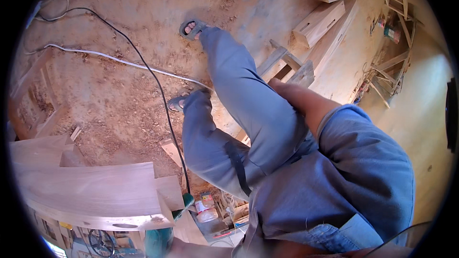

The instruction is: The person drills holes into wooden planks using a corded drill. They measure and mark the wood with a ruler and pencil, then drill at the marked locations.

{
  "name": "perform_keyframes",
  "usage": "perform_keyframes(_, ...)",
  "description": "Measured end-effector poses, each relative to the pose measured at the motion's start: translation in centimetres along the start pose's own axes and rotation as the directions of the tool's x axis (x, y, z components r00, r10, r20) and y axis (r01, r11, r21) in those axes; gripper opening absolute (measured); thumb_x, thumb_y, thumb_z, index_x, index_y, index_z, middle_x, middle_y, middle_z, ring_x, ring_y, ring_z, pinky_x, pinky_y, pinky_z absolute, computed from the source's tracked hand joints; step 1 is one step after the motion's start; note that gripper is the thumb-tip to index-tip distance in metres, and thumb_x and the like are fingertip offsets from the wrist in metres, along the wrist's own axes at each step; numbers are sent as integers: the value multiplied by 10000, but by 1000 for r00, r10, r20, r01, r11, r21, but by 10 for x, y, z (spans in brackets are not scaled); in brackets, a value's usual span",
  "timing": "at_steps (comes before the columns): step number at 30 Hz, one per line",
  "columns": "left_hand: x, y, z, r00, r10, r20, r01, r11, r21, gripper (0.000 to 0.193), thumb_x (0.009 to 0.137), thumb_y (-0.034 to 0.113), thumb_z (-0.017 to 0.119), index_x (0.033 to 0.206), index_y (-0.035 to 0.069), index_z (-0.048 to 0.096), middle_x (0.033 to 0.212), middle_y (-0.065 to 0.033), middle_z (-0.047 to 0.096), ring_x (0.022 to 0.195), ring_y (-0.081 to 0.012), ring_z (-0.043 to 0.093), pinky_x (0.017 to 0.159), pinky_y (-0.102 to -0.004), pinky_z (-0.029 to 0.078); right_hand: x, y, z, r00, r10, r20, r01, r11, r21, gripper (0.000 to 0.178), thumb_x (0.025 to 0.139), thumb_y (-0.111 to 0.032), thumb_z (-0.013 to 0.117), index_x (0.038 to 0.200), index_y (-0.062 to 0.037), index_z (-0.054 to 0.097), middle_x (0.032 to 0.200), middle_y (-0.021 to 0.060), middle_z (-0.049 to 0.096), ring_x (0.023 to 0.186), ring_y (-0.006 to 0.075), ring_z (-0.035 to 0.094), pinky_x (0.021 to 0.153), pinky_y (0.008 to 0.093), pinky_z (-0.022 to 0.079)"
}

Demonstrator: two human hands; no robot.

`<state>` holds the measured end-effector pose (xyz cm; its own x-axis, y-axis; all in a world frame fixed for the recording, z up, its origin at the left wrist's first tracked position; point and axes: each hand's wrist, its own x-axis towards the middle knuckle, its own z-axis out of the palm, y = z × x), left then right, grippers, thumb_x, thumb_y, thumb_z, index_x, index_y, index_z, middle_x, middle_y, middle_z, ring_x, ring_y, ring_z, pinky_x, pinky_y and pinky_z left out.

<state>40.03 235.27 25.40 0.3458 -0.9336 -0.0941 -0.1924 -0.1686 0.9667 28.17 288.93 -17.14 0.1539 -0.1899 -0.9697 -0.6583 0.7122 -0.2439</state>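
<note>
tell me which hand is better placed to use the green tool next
Left, probably: the left hand is close by the green tool; the right hand is away beside the wooden stand.

I log: bare right arm (308,105) beside right leg (258,98), right hand indistinct; left forearm (203,250) partly cropped, left hand (177,247) mostly hidden.

Blue-grey short-sleeved shirt (363,155) — grey trousers (256,98) — open-toed sandals (199,25).
</note>
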Motion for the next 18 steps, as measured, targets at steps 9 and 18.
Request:
perform_keyframes(9,38,-81,-72,996,52,66,-51,999,-19,521,920,437,591,1216,11,634,1188,-165,662,1074,-304,663,926,-476,557,7,52,-18,994,107,-3,-107,992,68,249,935,-262,610,1043,-104,769,1012,199,743,958,350,724,785,466,560)
perform_keyframes(18,57,-210,-121,951,216,-220,-241,966,-95,574,910,490,512,1142,-22,629,1208,-214,645,1106,-336,639,940,-498,547,75,99,-92,986,111,-123,-115,993,-23,259,940,-272,611,1073,-108,762,1014,213,735,970,371,718,803,473,555)
